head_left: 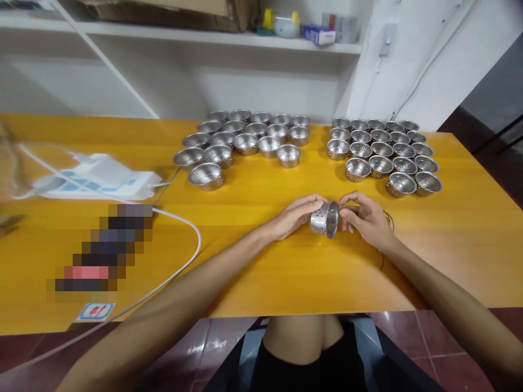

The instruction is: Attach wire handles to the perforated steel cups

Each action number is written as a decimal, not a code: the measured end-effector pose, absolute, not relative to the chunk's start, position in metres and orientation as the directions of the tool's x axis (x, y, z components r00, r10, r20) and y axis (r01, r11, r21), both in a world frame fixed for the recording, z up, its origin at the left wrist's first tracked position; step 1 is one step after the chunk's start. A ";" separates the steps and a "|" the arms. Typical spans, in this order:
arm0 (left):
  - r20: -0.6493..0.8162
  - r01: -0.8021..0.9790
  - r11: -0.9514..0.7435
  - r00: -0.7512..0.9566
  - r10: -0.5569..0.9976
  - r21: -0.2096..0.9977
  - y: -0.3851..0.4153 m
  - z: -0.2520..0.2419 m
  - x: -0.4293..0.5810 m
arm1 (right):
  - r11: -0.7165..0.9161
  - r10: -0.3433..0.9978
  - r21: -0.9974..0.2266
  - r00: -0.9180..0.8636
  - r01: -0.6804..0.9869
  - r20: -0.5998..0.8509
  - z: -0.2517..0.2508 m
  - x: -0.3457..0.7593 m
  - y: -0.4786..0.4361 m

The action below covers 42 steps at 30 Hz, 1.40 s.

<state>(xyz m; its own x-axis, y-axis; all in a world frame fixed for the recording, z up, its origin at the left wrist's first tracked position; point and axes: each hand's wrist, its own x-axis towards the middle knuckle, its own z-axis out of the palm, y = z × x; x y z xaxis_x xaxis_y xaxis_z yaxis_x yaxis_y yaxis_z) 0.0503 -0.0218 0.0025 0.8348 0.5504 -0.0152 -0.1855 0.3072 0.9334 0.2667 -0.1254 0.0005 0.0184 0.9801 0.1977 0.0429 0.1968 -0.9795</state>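
Note:
My left hand [300, 214] is wrapped round a small perforated metal strainer cup [322, 220], tipped on its side with its mouth facing right. At that mouth, the fingers of my right hand [365, 218] are pinched together close to the rim. Whatever lies between those fingertips is too small to make out. A thin dark wire [391, 219] curves out by my right wrist, partly hidden behind the hand and forearm.
Rows of similar strainer cups [245, 144] stand upright at the back middle, with another group [381, 149] at the back right. A white power strip [102, 182] and its cable [192, 256] lie on the left. Boxes [321, 35] sit on a shelf above the table [261, 294].

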 end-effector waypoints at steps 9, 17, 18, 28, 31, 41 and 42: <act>-0.043 -0.142 0.321 0.862 0.504 0.936 -0.019 -0.008 0.054 | 0.220 0.972 -0.933 0.017 0.284 0.234 0.006 0.264 -0.129; 0.051 -0.230 0.294 0.858 0.512 0.928 -0.013 -0.015 0.055 | 0.091 0.862 -0.918 0.431 0.386 0.267 0.021 0.331 -0.118; 0.061 -0.233 0.285 0.861 0.505 0.930 -0.013 -0.016 0.054 | 0.051 0.844 -0.926 0.479 0.373 0.240 0.021 0.341 -0.117; 0.082 -0.230 0.250 0.868 0.490 0.940 -0.013 -0.019 0.055 | -0.212 0.829 -0.849 0.549 0.484 0.107 0.011 0.359 -0.111; 0.074 -0.222 0.247 0.865 0.496 0.943 -0.013 -0.020 0.055 | -0.256 0.820 -0.612 0.503 0.749 0.273 0.012 0.359 -0.113; 0.064 -0.203 0.224 0.859 0.509 0.953 -0.017 -0.015 0.055 | -0.102 0.815 -0.429 0.323 0.897 0.481 -0.005 0.357 -0.111; 0.064 -0.199 0.216 0.858 0.510 0.956 -0.018 -0.014 0.055 | -0.102 0.817 -0.435 0.325 0.895 0.477 -0.006 0.356 -0.111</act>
<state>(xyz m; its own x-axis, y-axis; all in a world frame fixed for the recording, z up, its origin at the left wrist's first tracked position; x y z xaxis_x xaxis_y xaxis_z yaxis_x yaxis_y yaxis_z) 0.0552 -0.0183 -0.0144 0.8579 0.5099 0.0636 -0.1992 0.2160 0.9559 0.3559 -0.1109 -0.0063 0.3245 0.8167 0.4772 0.8948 -0.1015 -0.4348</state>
